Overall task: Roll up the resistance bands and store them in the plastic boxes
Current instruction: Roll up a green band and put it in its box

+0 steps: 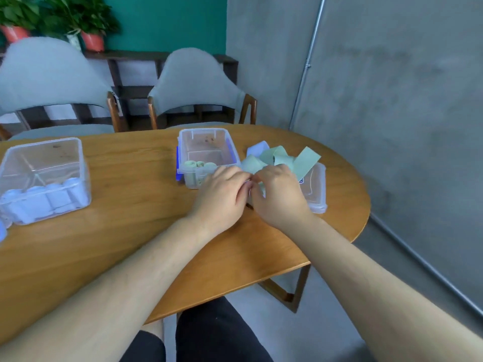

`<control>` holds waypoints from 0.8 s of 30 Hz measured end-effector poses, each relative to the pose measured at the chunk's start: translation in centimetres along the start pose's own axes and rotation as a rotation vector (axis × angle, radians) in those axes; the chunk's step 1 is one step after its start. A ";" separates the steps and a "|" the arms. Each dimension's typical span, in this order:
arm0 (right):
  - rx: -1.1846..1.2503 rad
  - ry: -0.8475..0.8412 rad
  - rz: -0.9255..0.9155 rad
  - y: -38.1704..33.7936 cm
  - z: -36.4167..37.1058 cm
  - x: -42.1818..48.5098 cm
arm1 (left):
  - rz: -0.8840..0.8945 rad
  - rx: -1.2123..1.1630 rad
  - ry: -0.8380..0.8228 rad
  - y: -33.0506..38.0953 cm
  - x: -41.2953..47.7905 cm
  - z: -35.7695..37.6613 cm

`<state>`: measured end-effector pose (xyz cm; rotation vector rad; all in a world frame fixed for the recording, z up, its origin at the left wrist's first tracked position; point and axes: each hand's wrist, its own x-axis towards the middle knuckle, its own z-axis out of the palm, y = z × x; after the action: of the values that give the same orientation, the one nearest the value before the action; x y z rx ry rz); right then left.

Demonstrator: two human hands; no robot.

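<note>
A loose pile of pale green resistance bands (283, 156) lies on the wooden table (130, 236) right of a clear plastic box (207, 150) that holds a few rolled green bands (194, 165). My left hand (222, 194) and my right hand (278, 195) meet fingertip to fingertip just in front of the pile, both pinching a green band end between them; the band there is mostly hidden by my fingers. A second clear box (44, 178) at the left holds several rolled light blue bands (39, 202).
A clear box lid (315, 190) lies under the green pile at the right, near the table's rounded edge. One light blue band (257, 148) sits behind the pile. Two grey chairs (196, 84) stand across the table. A grey wall is to the right.
</note>
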<state>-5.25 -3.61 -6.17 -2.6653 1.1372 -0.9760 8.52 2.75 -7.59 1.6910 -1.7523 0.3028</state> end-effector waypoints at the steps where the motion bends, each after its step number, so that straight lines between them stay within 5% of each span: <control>1: -0.024 0.018 0.044 1.0 -0.5 -0.1 | 0.008 0.000 -0.017 0.5 0.7 0.7; 10: -0.004 -0.218 0.309 5.2 -1.8 0.4 | -0.019 -0.015 -0.198 3.0 3.4 4.2; 14: 0.126 -0.134 0.310 5.3 -2.3 -0.4 | -0.092 -0.050 -0.108 2.7 4.1 4.2; 24: 0.196 -0.052 0.344 6.5 -3.8 -3.5 | -0.234 0.146 -0.303 4.4 5.6 5.2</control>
<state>-13.37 -5.27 -7.02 -2.2326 1.3509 -0.8967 3.15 -4.24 -6.82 2.1165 -1.7519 0.0714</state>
